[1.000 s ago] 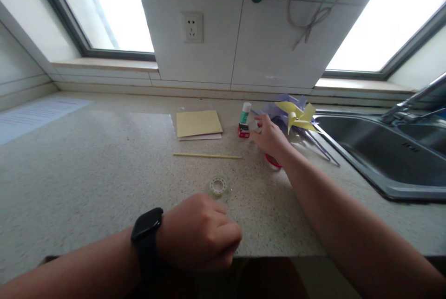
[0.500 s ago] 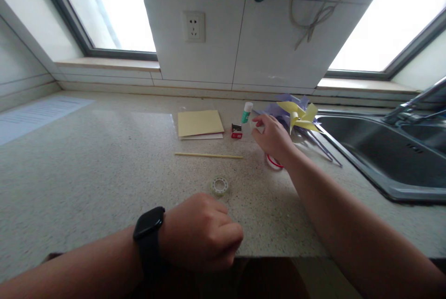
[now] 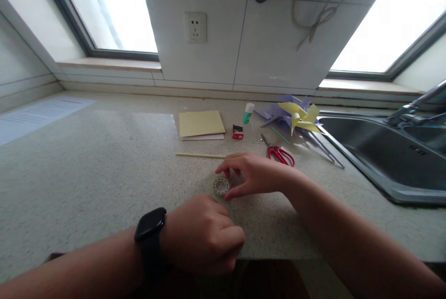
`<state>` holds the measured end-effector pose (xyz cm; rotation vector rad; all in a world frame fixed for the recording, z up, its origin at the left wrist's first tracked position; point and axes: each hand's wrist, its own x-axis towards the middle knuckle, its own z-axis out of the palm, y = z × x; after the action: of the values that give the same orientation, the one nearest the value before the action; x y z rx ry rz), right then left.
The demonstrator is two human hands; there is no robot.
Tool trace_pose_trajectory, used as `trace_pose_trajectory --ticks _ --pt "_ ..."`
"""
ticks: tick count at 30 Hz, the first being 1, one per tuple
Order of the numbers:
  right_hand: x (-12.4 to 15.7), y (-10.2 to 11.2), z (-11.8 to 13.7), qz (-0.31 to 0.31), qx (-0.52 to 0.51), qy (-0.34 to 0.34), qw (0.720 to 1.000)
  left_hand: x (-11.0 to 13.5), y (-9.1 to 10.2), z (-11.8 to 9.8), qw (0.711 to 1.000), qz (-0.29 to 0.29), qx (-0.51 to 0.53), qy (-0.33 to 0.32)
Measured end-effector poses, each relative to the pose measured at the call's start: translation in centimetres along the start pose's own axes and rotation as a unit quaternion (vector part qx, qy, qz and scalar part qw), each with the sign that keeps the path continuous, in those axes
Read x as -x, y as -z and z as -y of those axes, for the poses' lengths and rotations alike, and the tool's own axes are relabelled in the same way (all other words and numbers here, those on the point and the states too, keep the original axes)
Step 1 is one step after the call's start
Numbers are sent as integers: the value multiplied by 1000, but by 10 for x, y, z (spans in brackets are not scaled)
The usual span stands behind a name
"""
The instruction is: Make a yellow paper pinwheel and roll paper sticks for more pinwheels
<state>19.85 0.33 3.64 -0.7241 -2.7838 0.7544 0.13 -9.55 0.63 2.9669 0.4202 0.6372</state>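
Note:
My right hand (image 3: 251, 177) rests on the counter with thumb and fingers spread around a clear roll of tape (image 3: 220, 185), touching its right side. My left hand (image 3: 205, 235), with a black watch on the wrist, is curled into a fist at the counter's front edge just below the tape; nothing shows in it. A thin wooden stick (image 3: 199, 155) lies just beyond the right hand's fingers, partly covered by them.
Yellow paper sheets (image 3: 201, 124), a small red and black item (image 3: 238, 131), a glue stick (image 3: 247, 113), red scissors (image 3: 279, 152) and yellow and purple paper pinwheels (image 3: 297, 116) lie further back. A steel sink (image 3: 383, 150) is at the right.
My right hand left the glue stick area and came back toward me to the tape roll, uncovering the red scissors. The glue stick now stands apart from the red item. My left fist stayed put.

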Motion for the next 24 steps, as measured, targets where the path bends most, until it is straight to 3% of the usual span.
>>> trace_pose_trajectory --ticks 5,8,11,14,24 --pt "-4 -2 1 19 22 1 1000 0 -1 0 1000 5 -3 2" --pt "1 5 -15 -73 83 -42 993 0 -1 0 1000 5 -2 2" --pt "8 17 -38 -207 133 -132 960 0 -1 0 1000 -3 -2 -1" --pt "12 24 -58 -265 166 -191 931 1 -2 0 1000 1 0 0" --pt "6 12 -78 -225 231 -257 911 2 -3 1 1000 8 -9 0"
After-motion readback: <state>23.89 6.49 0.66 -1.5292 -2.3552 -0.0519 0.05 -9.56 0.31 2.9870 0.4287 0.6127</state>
